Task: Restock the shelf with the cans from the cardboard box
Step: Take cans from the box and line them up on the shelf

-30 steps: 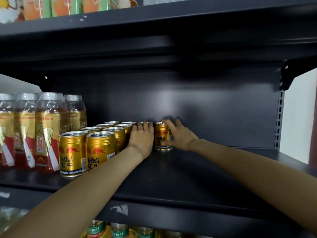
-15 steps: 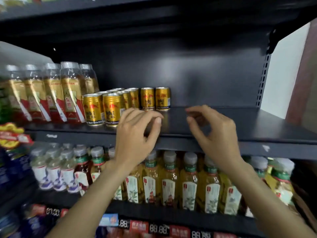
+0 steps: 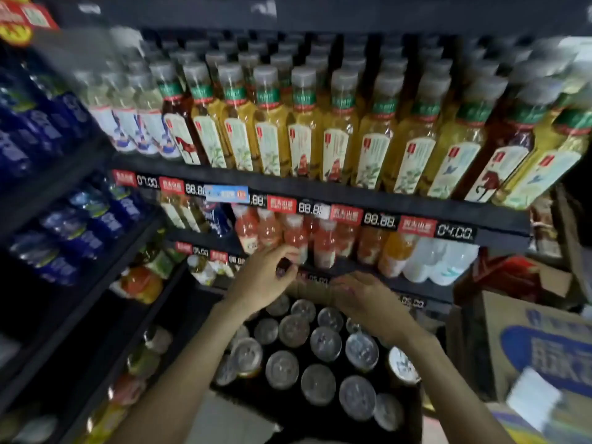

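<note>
A dim shop aisle fills the view: dark metal shelving packed with drinks, a long row of tea bottles (image 3: 304, 123) with pale labels across the upper shelf, price tags (image 3: 378, 219) along its front edge, and pink and orange bottles (image 3: 288, 232) on the shelf below. Near and low in the scene sits the cardboard box (image 3: 307, 291), its far wall just visible, crowded with upright cans (image 3: 317, 382) showing silver tops. Another carton (image 3: 531, 341) with blue print stands at the right. The left hand (image 3: 262, 280) hangs over the far left corner of the box with fingers loosely curled and nothing between them; the right hand (image 3: 368, 299) hovers over the far right cans, fingers bent downward, and seems empty too, though blur makes it hard to be sure whether a fingertip already touches a can top. The step in hand looks like reaching down for the next cans, with most of the box left to move. The cans stand tight together, so fingers may not find room between neighbours, and a shallow pinch on a smooth rim could slip on the lift. A dragged can could tip others or catch the box wall. Rising towards the shelves, a hand could also knock the pink bottles just beyond the box.
</note>
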Tool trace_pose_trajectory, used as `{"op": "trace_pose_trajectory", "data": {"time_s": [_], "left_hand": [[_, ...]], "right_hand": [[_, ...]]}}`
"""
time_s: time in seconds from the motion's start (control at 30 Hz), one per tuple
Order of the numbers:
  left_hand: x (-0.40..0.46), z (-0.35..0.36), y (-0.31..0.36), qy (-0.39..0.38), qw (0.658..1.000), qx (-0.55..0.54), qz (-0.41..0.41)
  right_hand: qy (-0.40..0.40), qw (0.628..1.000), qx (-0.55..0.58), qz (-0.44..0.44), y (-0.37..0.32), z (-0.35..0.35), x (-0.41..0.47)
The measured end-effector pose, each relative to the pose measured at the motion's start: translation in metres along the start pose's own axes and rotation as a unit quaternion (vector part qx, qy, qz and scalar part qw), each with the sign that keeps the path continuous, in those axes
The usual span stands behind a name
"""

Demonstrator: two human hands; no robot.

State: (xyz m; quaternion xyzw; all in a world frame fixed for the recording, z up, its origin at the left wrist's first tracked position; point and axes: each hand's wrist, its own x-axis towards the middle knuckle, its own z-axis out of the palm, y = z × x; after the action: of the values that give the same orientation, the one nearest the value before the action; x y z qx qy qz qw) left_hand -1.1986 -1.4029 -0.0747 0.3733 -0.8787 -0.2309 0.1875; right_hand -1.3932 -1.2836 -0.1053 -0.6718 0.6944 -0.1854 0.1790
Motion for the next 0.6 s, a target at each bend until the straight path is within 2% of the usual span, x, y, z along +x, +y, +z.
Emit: {"op": "trace_pose_trajectory", "data": {"time_s": [0.13,0.27,0.33,0.4,0.47,0.6], "left_hand": [[-0.039,0.037,-0.033,-0.04,0.998,0.044,-0.036],[-0.067,0.066,-0.04,-0.108,0.991,-0.001,-0.078],[-0.072,0.079,-0.043,-0.17,0.98,0.008,-0.099],[-0.07,0.089,-0.043,-0.197,0.974,0.022,-0.114],[-0.067,0.099,-0.041,-0.193,0.972,0.037,-0.129],[-0.06,0.107,-0.04,-0.156,0.974,0.012,-0.165]], "right_hand": [[-0.042,0.998,0.024,0.04,0.012,0.041,-0.02],[-0.101,0.993,-0.043,0.04,0.012,0.068,-0.033],[-0.145,0.986,-0.078,0.041,0.014,0.076,-0.036],[-0.169,0.976,-0.132,0.033,0.015,0.081,-0.035],[-0.167,0.972,-0.166,0.022,0.013,0.087,-0.029],[-0.152,0.98,-0.13,0.013,0.01,0.087,-0.016]]}}
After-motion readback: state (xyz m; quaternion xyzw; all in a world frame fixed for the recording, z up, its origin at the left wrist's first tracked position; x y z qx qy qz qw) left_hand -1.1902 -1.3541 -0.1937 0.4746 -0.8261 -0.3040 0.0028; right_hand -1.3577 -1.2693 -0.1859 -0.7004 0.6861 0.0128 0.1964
